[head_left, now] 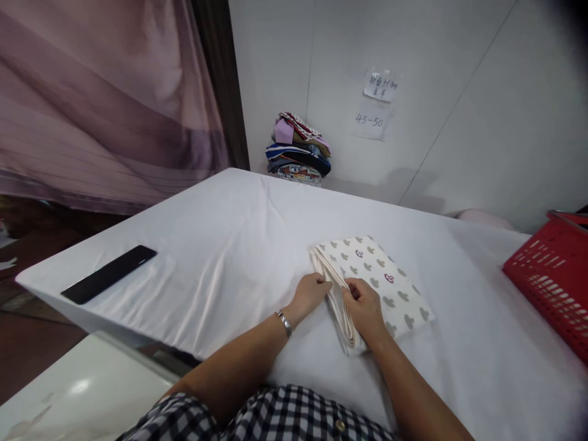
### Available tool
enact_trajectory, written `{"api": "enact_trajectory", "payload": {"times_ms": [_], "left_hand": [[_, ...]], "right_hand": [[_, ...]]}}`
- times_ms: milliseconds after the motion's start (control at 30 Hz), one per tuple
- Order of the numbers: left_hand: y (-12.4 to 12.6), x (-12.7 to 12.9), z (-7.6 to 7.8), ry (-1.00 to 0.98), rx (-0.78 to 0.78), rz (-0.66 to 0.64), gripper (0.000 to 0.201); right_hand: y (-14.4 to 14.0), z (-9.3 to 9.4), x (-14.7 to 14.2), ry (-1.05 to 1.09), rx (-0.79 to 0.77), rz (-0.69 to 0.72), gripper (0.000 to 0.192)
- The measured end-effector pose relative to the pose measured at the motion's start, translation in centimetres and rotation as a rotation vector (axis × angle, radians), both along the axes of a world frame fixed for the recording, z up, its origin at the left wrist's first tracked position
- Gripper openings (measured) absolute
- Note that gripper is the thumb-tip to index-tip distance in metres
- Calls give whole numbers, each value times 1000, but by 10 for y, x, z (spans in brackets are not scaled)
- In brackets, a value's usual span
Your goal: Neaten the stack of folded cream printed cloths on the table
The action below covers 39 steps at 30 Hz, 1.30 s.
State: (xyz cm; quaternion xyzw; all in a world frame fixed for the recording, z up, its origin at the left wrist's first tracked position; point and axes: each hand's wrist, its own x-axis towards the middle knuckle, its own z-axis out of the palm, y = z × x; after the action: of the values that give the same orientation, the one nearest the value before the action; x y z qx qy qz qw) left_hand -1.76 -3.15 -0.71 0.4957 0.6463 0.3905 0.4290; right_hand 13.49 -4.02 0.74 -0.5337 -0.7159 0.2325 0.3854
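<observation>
— How was the light?

— Soft and even, fairly bright. The white surface (239,245) showed only faint shadows in its folds, and a pale shadow lay on the wall (413,73) behind it.

— Any glare?

— A small gleam on the glossy white ledge (78,387) at lower left.

— And sharpness?

— Crisp in the middle; the corners darkened and smeared, and straight lines bowed toward the edges.

You are looking at a folded cloth (376,275) lying flat on the white-covered table, a little right of centre and close to you. It is cream with rows of grey heart-like shapes and a few dark red ones. It is sitting as a neat rectangle turned at a slant, its stacked layered edges showing along the left side.
</observation>
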Motion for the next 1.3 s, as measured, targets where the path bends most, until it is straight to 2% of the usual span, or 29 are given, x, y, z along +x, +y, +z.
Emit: {"api": "enact_trajectory", "payload": {"times_ms": [100,267,533,667,800,967,1067,1300], "left_hand": [[0,-4,0,-35,-6,27,19],[0,-7,5,-54,-71,-2,20],[8,-6,5,-124,-84,12,17],[9,-6,6,-143,-96,14,20],[6,-7,10,-183,-115,-14,21],[-4,-8,17,-225,-242,-204,20],[-13,-3,22,-206,-263,-304,18],[-26,6,26,-207,-285,-427,18]], "right_hand": [[-1,-3,-2,-109,38,33,21],[-2,-5,-6,-303,75,89,23],[-3,4,-8,-412,0,116,21],[-11,14,-9,-509,-76,108,28],[-14,17,-2,-412,-97,135,33],[-9,11,7,-271,-71,176,33],[-7,6,8,-194,-80,171,35],[-9,5,11,8,-149,138,33]]}}
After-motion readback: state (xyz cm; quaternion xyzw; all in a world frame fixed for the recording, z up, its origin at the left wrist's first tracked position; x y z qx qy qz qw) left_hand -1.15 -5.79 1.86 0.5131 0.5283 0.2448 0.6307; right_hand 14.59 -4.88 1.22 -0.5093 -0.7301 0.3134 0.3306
